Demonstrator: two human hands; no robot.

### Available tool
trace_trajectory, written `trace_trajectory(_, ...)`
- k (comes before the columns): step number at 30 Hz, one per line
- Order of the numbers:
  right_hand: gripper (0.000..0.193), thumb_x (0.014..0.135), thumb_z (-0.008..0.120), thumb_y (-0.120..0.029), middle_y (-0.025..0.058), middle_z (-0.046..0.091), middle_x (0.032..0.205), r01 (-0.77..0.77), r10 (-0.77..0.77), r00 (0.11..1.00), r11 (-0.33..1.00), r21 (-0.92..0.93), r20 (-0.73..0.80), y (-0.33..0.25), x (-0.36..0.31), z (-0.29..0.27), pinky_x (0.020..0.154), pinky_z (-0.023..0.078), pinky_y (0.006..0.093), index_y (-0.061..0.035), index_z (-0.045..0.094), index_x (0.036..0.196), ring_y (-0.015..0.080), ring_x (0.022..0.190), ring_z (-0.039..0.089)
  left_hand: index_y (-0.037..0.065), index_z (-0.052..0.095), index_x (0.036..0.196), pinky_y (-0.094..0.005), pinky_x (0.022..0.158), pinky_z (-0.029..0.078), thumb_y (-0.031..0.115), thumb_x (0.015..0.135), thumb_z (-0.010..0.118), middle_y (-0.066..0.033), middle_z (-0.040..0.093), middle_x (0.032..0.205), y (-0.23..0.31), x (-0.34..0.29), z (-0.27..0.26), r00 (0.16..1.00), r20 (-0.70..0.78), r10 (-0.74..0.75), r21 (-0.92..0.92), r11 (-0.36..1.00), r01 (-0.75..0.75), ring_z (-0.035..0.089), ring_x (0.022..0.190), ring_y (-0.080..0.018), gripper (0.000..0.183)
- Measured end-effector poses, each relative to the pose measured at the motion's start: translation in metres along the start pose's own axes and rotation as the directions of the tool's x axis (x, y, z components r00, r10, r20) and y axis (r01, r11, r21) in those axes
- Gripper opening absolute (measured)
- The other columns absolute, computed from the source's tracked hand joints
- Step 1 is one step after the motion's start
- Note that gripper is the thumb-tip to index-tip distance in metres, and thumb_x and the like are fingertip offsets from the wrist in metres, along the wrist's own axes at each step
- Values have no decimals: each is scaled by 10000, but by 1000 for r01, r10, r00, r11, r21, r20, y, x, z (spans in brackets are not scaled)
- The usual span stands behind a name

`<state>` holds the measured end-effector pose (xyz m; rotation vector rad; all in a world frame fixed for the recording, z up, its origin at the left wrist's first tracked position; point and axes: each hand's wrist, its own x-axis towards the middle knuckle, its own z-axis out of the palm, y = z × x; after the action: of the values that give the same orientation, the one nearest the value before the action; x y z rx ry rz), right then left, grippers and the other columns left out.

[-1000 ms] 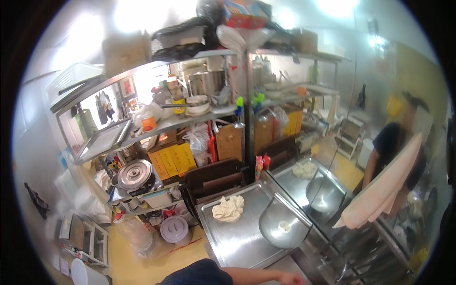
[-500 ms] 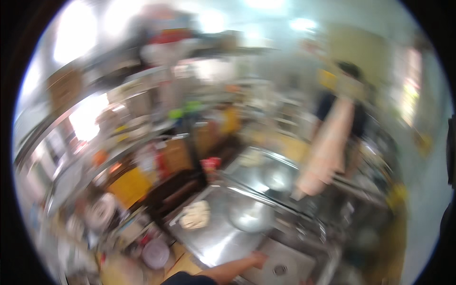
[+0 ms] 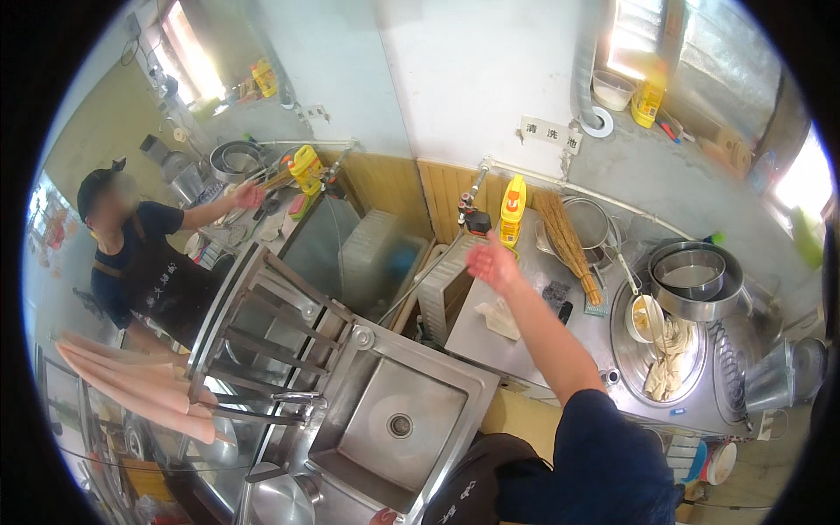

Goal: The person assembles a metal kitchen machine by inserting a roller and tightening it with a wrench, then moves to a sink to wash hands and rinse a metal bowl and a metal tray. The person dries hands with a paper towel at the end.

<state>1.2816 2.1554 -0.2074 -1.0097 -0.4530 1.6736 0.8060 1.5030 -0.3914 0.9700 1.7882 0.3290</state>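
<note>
Little of the left hand [image 3: 382,517] is shown at the lower edge, by the steel sink [image 3: 367,420]; whether it is open or closed cannot be told. Over the worktop [image 3: 468,319], a pale container [image 3: 499,320] is passed by the right forearm, and could be nudged toward the edge if the elbow were lowered. Beyond it, the right hand [image 3: 494,265] is held out, its fingers loosely spread, with nothing seen in its grasp. Near its fingertips, a black fitting [image 3: 478,222] is seen on the pipework, with a yellow bottle [image 3: 512,210] stood upright just beside it; contact with either cannot be confirmed. Being tall and narrow, the bottle could be tipped by a sideways sweep of the wrist. Farther back, a white pipe [image 3: 612,202] is run along the wall [image 3: 490,79]; its joints could be strained by a hard tug on the fitting.
</note>
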Motion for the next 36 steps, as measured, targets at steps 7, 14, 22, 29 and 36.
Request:
trace_trajectory(7, 762, 914, 619, -690, 175, 706, 1008, -142, 171, 976, 968, 207, -132, -111, 107, -51, 902, 587, 452, 39, 603, 1134, 307, 948, 709, -27, 657, 1294, -302, 897, 530, 214, 908, 761, -102, 746, 1051, 14, 3, -11, 961, -240, -136, -55, 991, 126, 672, 992, -164, 466)
trace_trajectory(14, 460, 1044, 575, -456, 134, 731, 984, -104, 109, 976, 994, 36, -189, -114, 138, -59, 898, 608, 438, -3, 655, 1048, 272, 952, 727, -4, 655, 1298, -288, 879, 528, 211, 933, 753, -68, 728, 1056, 45, -1, -16, 954, -264, -139, -228, 970, 79, 662, 962, -144, 435)
trace_trajectory(22, 437, 1067, 535, -435, 102, 728, 922, -82, 73, 977, 996, -38, -200, -115, 133, -59, 884, 616, 418, -21, 660, 1004, 256, 909, 730, -19, 616, 1338, -311, 914, 545, 226, 940, 731, -125, 741, 1136, 84, -20, -6, 955, -220, -199, -225, 963, 149, 695, 1038, -187, 482)
trace_trajectory(29, 386, 1034, 595, -464, 51, 710, 877, -92, 63, 967, 990, -109, -246, -113, 127, -58, 819, 613, 403, -80, 628, 1012, 218, 826, 708, 23, 639, 1347, -309, 877, 535, 206, 938, 742, -86, 733, 1093, 80, -31, 2, 945, -248, -216, -269, 952, 147, 671, 993, -165, 460)
trace_trajectory(36, 453, 1034, 546, -541, 6, 688, 819, -88, 50, 964, 987, -133, -262, -105, 127, -47, 760, 588, 357, -102, 657, 1005, 181, 763, 682, -6, 642, 1324, -332, 904, 562, 248, 913, 759, -141, 747, 1127, 59, -42, 18, 928, -291, -234, -318, 938, 137, 711, 1024, -208, 497)
